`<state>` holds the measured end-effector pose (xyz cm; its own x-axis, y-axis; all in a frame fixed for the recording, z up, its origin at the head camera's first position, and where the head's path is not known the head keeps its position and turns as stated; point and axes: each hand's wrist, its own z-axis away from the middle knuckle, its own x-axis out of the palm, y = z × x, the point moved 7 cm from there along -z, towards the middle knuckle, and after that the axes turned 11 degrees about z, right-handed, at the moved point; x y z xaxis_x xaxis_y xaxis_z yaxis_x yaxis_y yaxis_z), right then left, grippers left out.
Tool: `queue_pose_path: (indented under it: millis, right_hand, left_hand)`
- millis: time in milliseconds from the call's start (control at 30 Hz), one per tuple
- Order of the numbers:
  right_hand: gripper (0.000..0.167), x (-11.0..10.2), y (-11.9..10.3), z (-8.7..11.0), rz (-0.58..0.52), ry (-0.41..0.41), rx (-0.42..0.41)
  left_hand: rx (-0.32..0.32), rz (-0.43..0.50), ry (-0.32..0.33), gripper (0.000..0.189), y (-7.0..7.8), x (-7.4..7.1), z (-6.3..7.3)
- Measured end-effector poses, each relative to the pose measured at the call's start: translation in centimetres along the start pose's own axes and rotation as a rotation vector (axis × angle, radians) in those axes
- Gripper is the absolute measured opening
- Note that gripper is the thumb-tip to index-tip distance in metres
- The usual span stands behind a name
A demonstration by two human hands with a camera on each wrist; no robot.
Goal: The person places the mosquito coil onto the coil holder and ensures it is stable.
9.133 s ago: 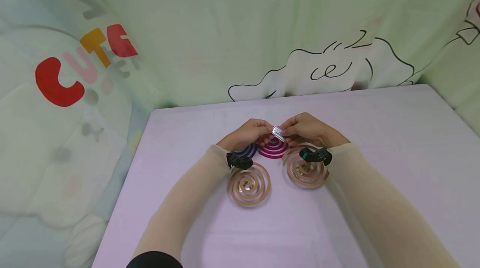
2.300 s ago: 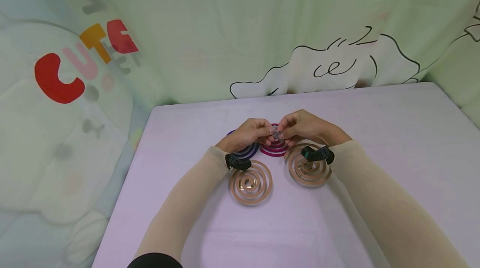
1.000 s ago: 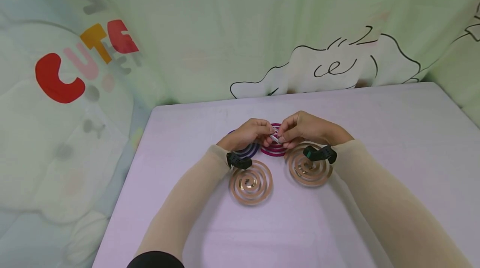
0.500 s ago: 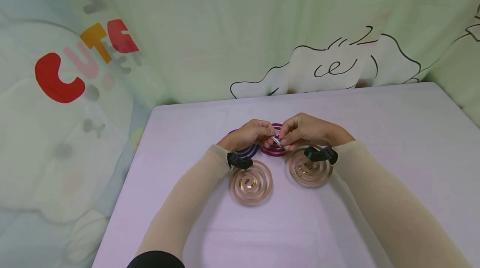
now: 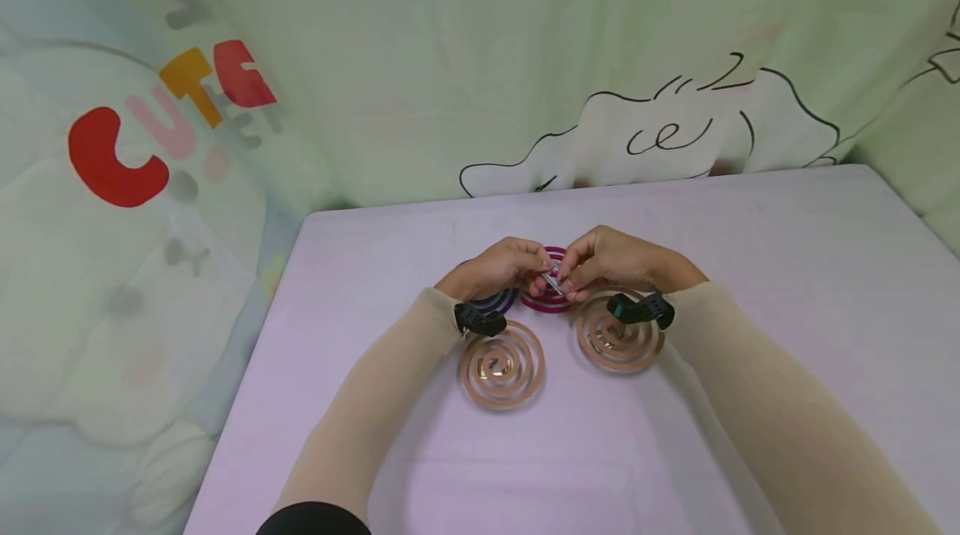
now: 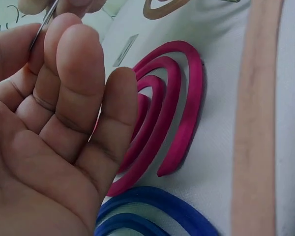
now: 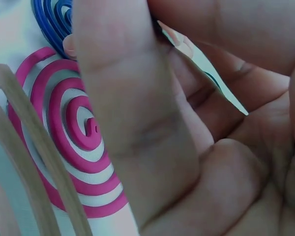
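Silvery piece: small thin plate (image 5: 553,278), between the 2 hands, in line with the magenta spiral (image 7: 56,98) in the head view; looks raised off the table.
Left hand (image 5: 504,267): thumb and index finger pinch 1 edge of the plate.
Right hand (image 5: 617,258): thumb and fingertips pinch the opposite end.
Handling, plate: judged light, stiff yet bendable sheet metal; slick face, edges possibly sharp.
Hold, plate: best by opposite edges, thumb against fingertip – a flat grip may slip or bend it.
Spirals: 4 lying on the table – magenta, blue (image 5: 501,302), left tan (image 5: 501,377), right tan (image 5: 617,343). Probably light and brittle; lift from underneath, across several turns.
Loose strip: 1 shiny strip (image 6: 125,50) just beside the magenta spiral.
Table surface: pale lilac table (image 5: 525,468), looks matt and fabric-covered; should give the spirals some friction.
Room: pale green hanging sheet (image 5: 420,93) behind the table, with black line drawing; coloured letters (image 5: 118,160) at left.
Wrists: 1 black device (image 5: 480,320) on each, over beige sleeves (image 5: 367,402).
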<state>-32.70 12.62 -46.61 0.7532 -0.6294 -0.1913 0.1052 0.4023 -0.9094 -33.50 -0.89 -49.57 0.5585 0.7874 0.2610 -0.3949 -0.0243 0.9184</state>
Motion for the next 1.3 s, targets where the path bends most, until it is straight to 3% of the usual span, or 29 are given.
queue_pose_path:
  millis: [300,533,767,1167,1300]
  right_hand:
    - [0.018,-0.19,-0.07,0.17,-0.039,0.038,-0.023]
    - [0.019,0.24,-0.18,0.09,-0.052,-0.004,-0.044]
    - [0.016,-0.05,0.10,0.31,-0.091,0.015,-0.033]
    - [0.018,0.22,-0.07,0.31,-0.106,-0.034,-0.063]
    - [0.011,-0.28,0.15,0.30,-0.103,0.016,-0.057]
  left_hand:
    - [-0.004,-0.001,0.007,0.025,0.02,-0.23,0.29]
    - [-0.002,0.024,0.000,0.025,-0.12,-0.24,0.20]
    - [0.001,0.000,0.012,0.022,-0.06,-0.60,0.24]
    - [-0.002,0.007,-0.022,0.023,-0.08,-0.20,0.15]
    - [0.016,0.014,-0.004,0.023,0.13,-0.41,0.23]
